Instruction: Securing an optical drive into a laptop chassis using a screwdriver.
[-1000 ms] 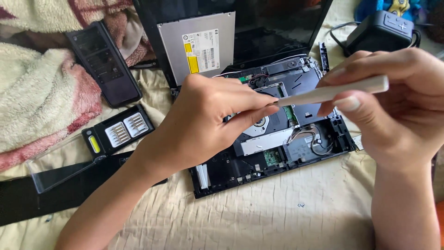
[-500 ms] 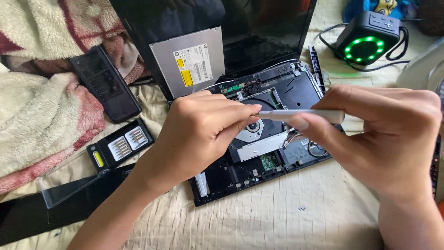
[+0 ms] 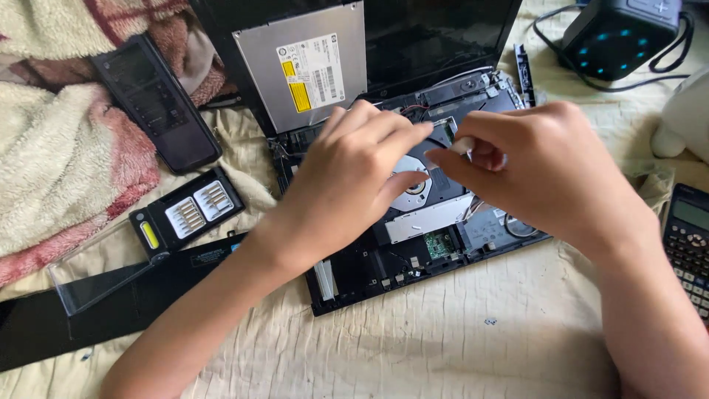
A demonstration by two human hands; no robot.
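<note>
Over the opened laptop [image 3: 413,244] lying on the bed sheet [image 3: 443,347], both hands meet: right hand [image 3: 539,174] fingers pinching a small white tool [image 3: 463,145], left hand [image 3: 354,181] fingers curled together beside it

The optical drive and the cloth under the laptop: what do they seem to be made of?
The optical drive looks like brushed sheet metal: flat grey, dull sheen, paper labels on top. The cloth looks like quilted woven fabric, matte cream, with stitched lines and soft wrinkles. Neither can be confirmed by look alone.
</note>
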